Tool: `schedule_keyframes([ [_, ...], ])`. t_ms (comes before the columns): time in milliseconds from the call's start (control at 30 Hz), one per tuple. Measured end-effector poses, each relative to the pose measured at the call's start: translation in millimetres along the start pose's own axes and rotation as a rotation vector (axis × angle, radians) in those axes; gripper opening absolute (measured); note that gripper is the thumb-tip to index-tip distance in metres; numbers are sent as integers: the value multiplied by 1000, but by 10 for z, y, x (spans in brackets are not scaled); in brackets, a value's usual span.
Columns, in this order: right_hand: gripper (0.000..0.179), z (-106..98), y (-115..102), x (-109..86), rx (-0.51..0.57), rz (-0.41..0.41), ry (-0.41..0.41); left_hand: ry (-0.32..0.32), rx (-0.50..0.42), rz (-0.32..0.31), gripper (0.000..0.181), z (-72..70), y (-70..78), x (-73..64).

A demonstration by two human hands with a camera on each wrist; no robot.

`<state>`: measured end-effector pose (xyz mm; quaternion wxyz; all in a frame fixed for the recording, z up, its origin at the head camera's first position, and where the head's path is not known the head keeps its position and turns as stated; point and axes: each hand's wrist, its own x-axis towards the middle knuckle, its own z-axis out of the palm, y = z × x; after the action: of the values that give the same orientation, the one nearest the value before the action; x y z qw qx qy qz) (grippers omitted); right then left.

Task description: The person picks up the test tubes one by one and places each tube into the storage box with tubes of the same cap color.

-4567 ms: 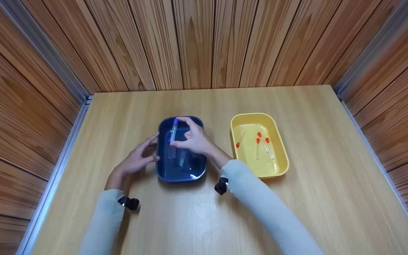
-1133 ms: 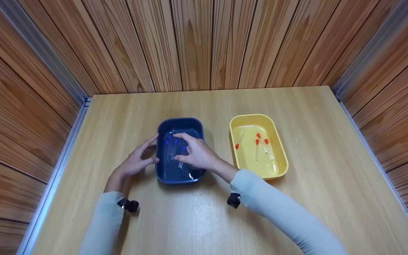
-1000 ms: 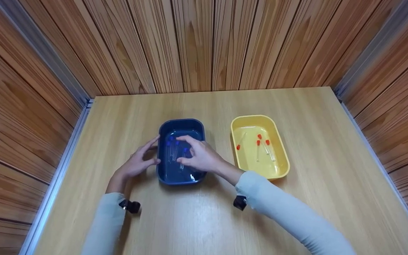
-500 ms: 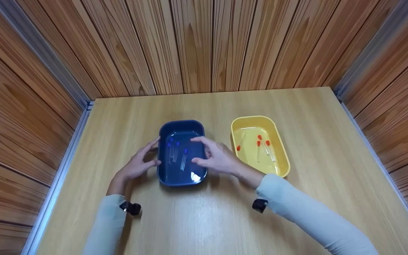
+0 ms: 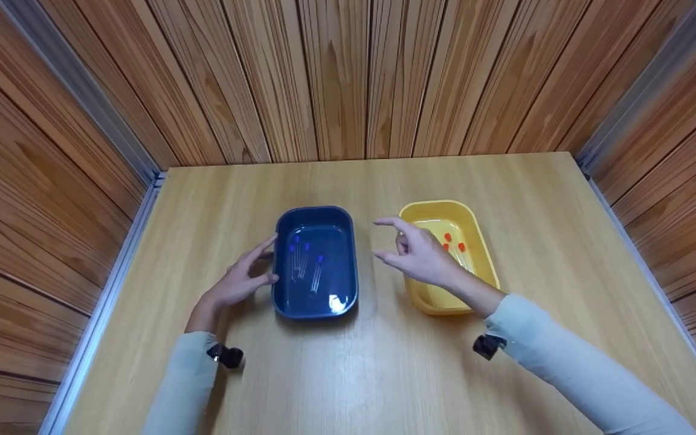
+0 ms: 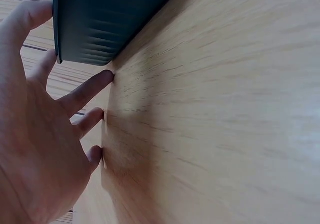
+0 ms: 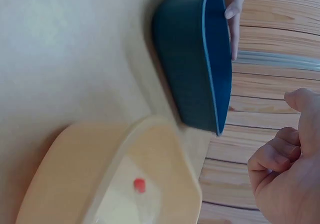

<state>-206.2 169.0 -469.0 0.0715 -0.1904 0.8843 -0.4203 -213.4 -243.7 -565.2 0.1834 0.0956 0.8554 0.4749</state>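
My left hand (image 5: 236,284) rests at the left side of a dark blue tray (image 5: 339,266), thumb and fingertips touching its rim and wall. In the left wrist view several of its fingers (image 6: 85,92) are spread, some reaching down to the table. Inside the blue tray lie several clear test tubes with blue-purple caps (image 5: 320,260). Over the left part of a yellow tray (image 5: 444,305) hovers my right hand (image 5: 420,254), thumb and index finger apart with nothing between them, the other fingers bent. Red-capped test tubes (image 5: 461,247) lie in the yellow tray, partly hidden by this hand.
Both trays stand on a light wooden table (image 5: 336,374), with a gap between them. Wood-plank walls (image 5: 348,78) with metal corner rails enclose the back and sides. A small black camera (image 5: 490,346) sits at the right wrist, another (image 5: 227,355) at the left.
Earlier my right hand pinched a blue-capped test tube over the blue tray. It let go, the tube now lies inside, and the hand has moved right over the yellow tray. My left hand stayed put.
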Motion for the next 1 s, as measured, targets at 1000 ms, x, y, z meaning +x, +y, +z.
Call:
schedule_keyframes([
  [1000,49,-894,493,-354,-163,93,69,350,177,37,55,22,643,-5],
])
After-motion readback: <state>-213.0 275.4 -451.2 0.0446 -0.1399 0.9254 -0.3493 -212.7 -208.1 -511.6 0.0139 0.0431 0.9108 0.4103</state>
